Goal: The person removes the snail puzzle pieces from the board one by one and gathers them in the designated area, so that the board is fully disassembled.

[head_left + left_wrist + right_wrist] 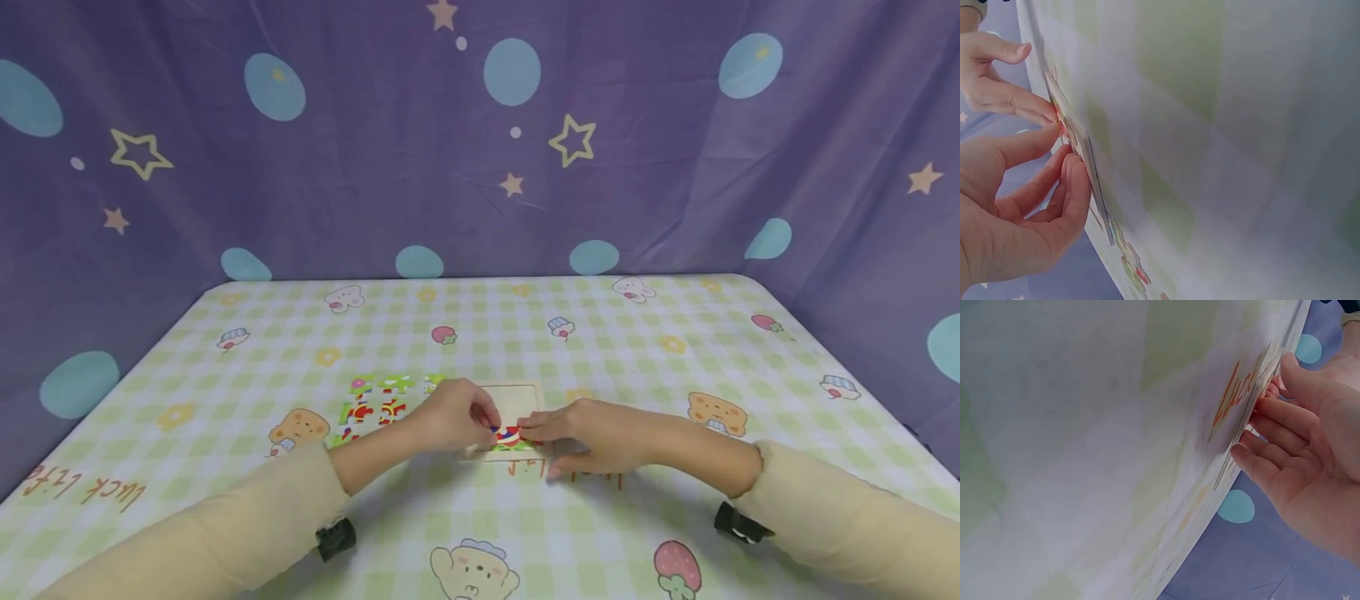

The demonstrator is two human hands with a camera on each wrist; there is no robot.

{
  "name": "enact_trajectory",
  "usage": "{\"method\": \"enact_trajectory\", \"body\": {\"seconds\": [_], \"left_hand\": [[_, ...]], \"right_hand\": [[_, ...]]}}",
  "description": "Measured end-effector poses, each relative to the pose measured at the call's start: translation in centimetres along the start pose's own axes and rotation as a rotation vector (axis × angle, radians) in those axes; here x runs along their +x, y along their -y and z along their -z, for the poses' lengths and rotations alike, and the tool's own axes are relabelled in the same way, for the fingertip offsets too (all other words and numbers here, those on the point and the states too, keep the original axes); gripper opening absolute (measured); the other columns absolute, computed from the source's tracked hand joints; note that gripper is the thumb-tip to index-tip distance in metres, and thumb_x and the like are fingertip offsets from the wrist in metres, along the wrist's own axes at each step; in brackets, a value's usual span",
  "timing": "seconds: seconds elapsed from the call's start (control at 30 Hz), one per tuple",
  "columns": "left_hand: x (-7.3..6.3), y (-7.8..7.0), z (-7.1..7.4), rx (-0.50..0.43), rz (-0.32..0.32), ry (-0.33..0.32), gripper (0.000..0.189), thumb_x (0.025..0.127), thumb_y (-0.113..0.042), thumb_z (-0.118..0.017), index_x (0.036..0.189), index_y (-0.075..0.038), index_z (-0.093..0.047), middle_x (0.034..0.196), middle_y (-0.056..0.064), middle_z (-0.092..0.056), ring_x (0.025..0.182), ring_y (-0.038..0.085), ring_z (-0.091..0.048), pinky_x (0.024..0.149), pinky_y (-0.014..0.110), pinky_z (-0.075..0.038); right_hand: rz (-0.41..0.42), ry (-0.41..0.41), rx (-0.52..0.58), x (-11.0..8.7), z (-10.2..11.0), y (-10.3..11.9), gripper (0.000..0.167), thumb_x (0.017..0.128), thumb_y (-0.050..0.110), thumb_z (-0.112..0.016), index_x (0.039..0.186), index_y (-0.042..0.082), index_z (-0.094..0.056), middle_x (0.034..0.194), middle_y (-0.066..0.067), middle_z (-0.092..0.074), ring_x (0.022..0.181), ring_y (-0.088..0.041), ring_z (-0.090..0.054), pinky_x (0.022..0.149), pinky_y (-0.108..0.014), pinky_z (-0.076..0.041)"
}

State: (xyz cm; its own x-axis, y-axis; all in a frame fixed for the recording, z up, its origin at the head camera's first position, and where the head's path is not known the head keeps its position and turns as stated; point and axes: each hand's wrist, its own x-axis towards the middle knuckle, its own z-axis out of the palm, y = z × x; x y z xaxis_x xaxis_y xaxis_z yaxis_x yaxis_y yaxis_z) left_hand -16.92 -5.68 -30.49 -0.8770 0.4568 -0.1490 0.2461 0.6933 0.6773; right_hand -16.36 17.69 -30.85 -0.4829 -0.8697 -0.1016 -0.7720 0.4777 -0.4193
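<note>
A pale wooden puzzle tray (517, 400) lies flat on the table, seen nearly edge-on in both wrist views. Red, blue and green puzzle pieces (510, 437) fill part of its near side. Over the tray's left side, my left hand (448, 417) pinches a puzzle piece between thumb and fingers, which mostly hide it. My right hand (592, 432) reaches in from the right, its fairly straight fingertips resting on the pieces in the tray. In the right wrist view the right hand's fingers (1279, 434) extend over the tray's edge, with the thumb apart.
Loose puzzle pieces (362, 412) lie in rows left of the tray, some behind the left forearm. A green-and-white checked cloth (480, 500) with printed cartoons covers the table. Behind the table's far edge hangs a purple curtain (420, 167).
</note>
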Motion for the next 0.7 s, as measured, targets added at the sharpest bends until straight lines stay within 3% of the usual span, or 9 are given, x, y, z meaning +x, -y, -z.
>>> {"method": "enact_trajectory", "body": {"seconds": [0.27, 0.7], "left_hand": [[0.24, -0.22, -0.11, -0.037, 0.090, -0.007, 0.009, 0.072, -0.002, -0.078, 0.077, -0.005, -0.072, 0.070, 0.002, -0.066, 0.065, 0.007, -0.056, 0.063, 0.017, -0.045], [0.45, -0.16, 0.00, -0.077, 0.182, -0.048, 0.011, 0.071, -0.002, -0.080, 0.076, -0.008, -0.074, 0.071, 0.001, -0.070, 0.066, 0.008, -0.059, 0.064, 0.018, -0.045]], "right_hand": [[-0.009, 0.014, 0.005, 0.03, -0.17, -0.18, 0.053, 0.093, 0.030, -0.062, 0.140, 0.008, -0.049, 0.150, -0.008, -0.043, 0.140, -0.025, -0.040, 0.108, -0.040, -0.042], [-0.021, 0.019, 0.001, 0.06, 0.00, -0.02, 0.054, 0.092, 0.030, -0.063, 0.139, 0.008, -0.050, 0.149, -0.008, -0.044, 0.140, -0.024, -0.041, 0.108, -0.040, -0.043]]}}
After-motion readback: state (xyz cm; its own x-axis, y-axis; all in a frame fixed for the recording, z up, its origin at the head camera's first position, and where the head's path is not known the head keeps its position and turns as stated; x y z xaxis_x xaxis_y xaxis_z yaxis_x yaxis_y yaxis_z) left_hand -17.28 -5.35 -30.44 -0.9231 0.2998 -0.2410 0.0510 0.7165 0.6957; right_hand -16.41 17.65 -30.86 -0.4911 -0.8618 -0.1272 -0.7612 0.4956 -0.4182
